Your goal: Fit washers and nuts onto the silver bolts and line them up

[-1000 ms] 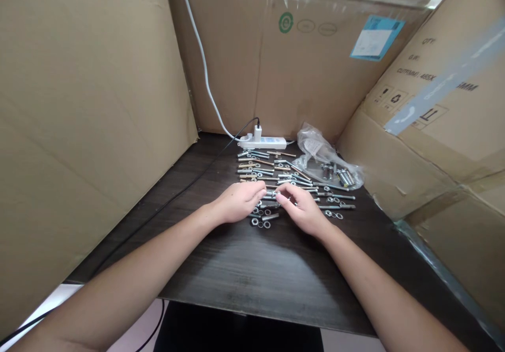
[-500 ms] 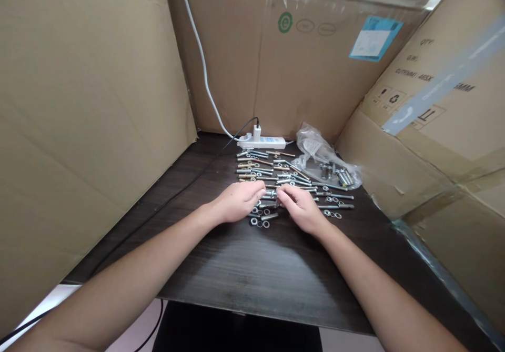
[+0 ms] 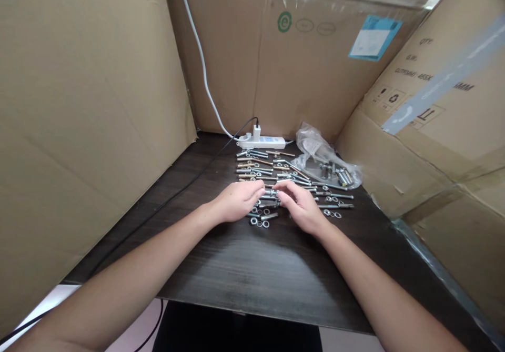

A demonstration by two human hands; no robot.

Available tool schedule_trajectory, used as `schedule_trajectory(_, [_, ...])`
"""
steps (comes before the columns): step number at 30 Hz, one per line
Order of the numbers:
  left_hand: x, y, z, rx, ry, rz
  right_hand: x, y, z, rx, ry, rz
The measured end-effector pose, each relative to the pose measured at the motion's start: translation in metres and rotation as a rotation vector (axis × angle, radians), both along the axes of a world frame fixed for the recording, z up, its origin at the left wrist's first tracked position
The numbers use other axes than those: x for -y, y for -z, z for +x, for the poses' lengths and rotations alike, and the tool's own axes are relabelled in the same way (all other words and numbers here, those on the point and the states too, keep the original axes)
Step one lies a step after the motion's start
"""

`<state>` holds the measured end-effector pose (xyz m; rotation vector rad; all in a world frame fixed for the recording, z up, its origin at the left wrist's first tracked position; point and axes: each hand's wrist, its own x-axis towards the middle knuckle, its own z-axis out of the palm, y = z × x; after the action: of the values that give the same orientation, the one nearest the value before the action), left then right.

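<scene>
Above the dark table, my left hand (image 3: 241,200) is closed with fingers together on a silvery bolt (image 3: 270,192), whose end sticks out toward the right. At that end is my right hand (image 3: 298,203), its thumb and index finger pinched around the bolt's tip; a small nut may be between them, but I cannot make it out. Below the hands lie a nut (image 3: 254,221), a washer (image 3: 265,224) and a short metal sleeve (image 3: 269,216). Bolts and sleeves (image 3: 254,171) in rows spread behind and beside the hands, with some hidden beneath them.
A white power strip (image 3: 262,142) with a plugged-in charger (image 3: 256,132) lies at the back. To its right is a clear plastic bag (image 3: 321,152) with metal parts. A black cable (image 3: 173,194) crosses the table's left side. Cardboard walls (image 3: 224,52) enclose the table on three sides.
My right index finger has lifted and stretched leftward over the bolt's end, with the thumb below it. My left hand has stayed in place.
</scene>
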<state>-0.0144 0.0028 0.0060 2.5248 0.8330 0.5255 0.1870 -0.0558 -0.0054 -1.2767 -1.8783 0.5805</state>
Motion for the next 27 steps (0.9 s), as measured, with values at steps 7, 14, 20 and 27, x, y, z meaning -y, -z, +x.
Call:
schedule_trajectory(7, [0.001, -0.002, 0.000, -0.022, 0.001, -0.002, -0.001, 0.000, 0.000, 0.035, 0.007, 0.004])
schedule_trajectory(14, [0.000, -0.001, -0.001, -0.025, -0.031, 0.005, 0.001, 0.001, -0.002, -0.022, 0.048, 0.027])
schedule_trajectory(20, [0.000, -0.001, 0.000, -0.033, -0.056, 0.009, 0.000, 0.004, -0.002, -0.104, 0.035, 0.031])
schedule_trajectory(27, [0.000, -0.001, 0.000, -0.002, -0.080, 0.012, 0.002, -0.018, 0.012, -0.001, 0.111, 0.086])
